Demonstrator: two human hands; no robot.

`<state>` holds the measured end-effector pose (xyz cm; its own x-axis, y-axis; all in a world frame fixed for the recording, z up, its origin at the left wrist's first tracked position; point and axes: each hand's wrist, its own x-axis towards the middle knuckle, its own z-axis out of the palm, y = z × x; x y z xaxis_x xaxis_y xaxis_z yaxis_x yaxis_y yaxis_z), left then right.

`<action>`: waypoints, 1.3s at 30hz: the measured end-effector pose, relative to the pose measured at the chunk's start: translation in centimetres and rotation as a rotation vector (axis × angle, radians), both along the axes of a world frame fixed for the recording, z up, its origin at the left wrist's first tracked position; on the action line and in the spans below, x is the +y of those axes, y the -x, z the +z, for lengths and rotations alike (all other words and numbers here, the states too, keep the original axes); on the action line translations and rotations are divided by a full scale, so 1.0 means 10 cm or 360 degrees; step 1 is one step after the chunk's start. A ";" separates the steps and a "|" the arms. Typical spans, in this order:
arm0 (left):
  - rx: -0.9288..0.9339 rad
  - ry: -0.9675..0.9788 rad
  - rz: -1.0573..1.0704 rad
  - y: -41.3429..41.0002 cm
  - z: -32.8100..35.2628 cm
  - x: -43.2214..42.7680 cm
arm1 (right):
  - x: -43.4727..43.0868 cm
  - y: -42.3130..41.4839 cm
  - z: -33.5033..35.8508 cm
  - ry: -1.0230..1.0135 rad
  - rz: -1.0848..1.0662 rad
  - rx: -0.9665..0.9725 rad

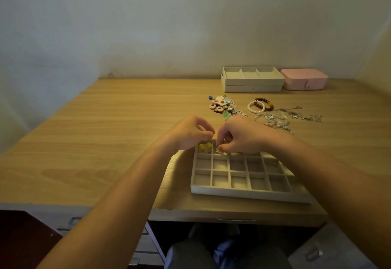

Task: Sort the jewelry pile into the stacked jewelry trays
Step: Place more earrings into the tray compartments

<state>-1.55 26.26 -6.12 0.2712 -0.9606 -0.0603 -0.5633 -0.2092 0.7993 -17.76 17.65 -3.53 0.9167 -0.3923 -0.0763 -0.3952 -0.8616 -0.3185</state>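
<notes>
Tray (243, 192) on counter (105, 141), yellow beads (204, 147) in corner cell. Right hand (239, 135) pinching silver piece (219, 151) over adjacent cell. Left hand (190, 133) fingertips pinched; contents indiscernible.

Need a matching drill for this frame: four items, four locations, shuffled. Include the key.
Items
1 pink box
2 yellow pieces
3 dark red bracelet
4 small silver piece

Locations
A pinched by the right hand
B far-left corner cell of the grid tray
C back of the desk, right of the stacked trays
D loose on the desk, against the pearl bracelet

Pairs: 1-C, 2-B, 3-D, 4-A
</notes>
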 end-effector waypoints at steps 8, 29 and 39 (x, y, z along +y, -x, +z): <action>0.0003 0.0029 -0.0012 0.00 -0.02 -0.02 | 0.05 -0.01 -0.02 0.0077 0.0046 -0.0009; -0.0241 -0.0116 -0.0183 0.10 -0.01 -0.14 | -0.18 0.15 0.06 -0.0244 -0.0008 -0.0050; -0.0340 -0.0156 -0.0190 0.13 -0.03 -0.19 | -0.17 0.08 0.08 -0.0207 0.0117 0.0173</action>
